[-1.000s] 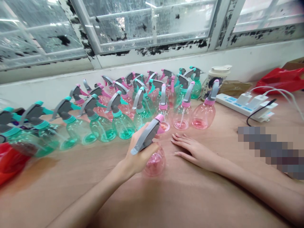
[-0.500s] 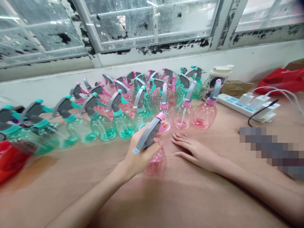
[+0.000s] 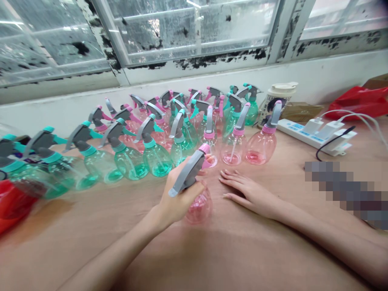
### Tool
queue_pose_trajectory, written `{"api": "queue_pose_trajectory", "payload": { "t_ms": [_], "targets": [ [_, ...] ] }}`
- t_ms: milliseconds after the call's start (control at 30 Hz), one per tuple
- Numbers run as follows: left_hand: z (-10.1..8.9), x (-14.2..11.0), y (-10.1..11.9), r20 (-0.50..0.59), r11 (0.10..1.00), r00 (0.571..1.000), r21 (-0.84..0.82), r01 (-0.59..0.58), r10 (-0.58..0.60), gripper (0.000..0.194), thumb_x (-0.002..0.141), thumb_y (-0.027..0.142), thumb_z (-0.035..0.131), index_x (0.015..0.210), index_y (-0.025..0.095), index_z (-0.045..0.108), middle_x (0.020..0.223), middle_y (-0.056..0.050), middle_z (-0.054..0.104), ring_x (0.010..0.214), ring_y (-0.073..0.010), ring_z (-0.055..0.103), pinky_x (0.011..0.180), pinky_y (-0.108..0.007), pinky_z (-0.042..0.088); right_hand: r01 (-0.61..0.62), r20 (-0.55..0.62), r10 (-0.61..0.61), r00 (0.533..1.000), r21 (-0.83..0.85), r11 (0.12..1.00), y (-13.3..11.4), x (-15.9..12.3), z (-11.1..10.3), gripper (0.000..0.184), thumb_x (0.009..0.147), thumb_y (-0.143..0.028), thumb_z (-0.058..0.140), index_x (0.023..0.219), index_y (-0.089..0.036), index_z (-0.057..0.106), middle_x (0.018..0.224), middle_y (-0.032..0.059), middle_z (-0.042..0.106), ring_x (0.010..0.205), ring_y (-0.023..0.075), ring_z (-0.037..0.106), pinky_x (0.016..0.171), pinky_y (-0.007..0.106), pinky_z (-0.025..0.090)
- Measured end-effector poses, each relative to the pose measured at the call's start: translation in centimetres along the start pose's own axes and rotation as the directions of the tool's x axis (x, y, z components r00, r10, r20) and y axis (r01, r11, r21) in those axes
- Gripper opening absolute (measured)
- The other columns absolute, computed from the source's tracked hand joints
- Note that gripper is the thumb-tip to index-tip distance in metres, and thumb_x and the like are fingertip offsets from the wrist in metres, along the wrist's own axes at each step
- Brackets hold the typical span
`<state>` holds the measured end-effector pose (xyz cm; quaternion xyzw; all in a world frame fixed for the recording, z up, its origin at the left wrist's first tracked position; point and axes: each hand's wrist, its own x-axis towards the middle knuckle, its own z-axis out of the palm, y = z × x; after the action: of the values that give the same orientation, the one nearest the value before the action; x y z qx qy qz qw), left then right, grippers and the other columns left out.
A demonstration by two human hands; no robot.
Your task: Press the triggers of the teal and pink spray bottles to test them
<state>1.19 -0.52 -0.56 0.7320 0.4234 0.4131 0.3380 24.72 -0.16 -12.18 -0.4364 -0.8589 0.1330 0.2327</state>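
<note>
My left hand [image 3: 178, 194] is wrapped round the neck of a pink spray bottle [image 3: 199, 207], its grey and pink trigger head rising above my fingers. The bottle stands at the middle of the wooden table [image 3: 242, 250]; my hand hides its collar. My right hand [image 3: 247, 192] lies flat on the tabletop to the right of it, fingers stretched out and holding nothing. Just beyond my fingertips stand a clear pink spray bottle [image 3: 233, 149] and another pink spray bottle [image 3: 261, 147]. A green spray bottle [image 3: 157, 159] is beyond my left hand.
Several more green and pink spray bottles fill the back left, up to the white wall [image 3: 75, 105]. A printed cup [image 3: 277, 97], a power strip [image 3: 315, 137] with plugs and cables, and a red bag [image 3: 357, 103] are at the right. Another red bag [image 3: 15, 206] lies at the left edge.
</note>
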Motion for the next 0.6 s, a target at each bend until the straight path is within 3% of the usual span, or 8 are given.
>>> {"api": "queue_pose_trajectory", "payload": {
  "t_ms": [300,600],
  "targets": [
    [-0.43,0.48,0.05,0.052,1.000,0.999,-0.030,-0.002,0.003,0.013,0.067,0.020,0.050,0.079,0.023,0.050,0.068,0.004,0.051,0.057,-0.0144,0.047,0.058,-0.029,0.041,-0.005,0.004,0.005,1.000,-0.006,1.000,-0.03,0.01,0.06,0.053,0.097,-0.048,0.048,0.143,-0.022,0.049,0.150,0.0099,0.046,0.140,0.0288,0.039,0.116,0.053,0.032],
    [-0.41,-0.08,-0.02,-0.020,1.000,1.000,-0.020,0.019,-0.019,0.006,0.071,0.023,0.056,0.070,0.022,0.050,0.065,0.003,0.053,0.058,-0.0140,0.049,0.056,-0.027,0.043,-0.006,-0.003,0.006,1.000,0.009,1.000,-0.02,0.01,0.08,0.053,0.097,-0.048,0.049,0.143,-0.022,0.049,0.150,0.0096,0.046,0.140,0.0284,0.039,0.117,0.052,0.031]
  ]
}}
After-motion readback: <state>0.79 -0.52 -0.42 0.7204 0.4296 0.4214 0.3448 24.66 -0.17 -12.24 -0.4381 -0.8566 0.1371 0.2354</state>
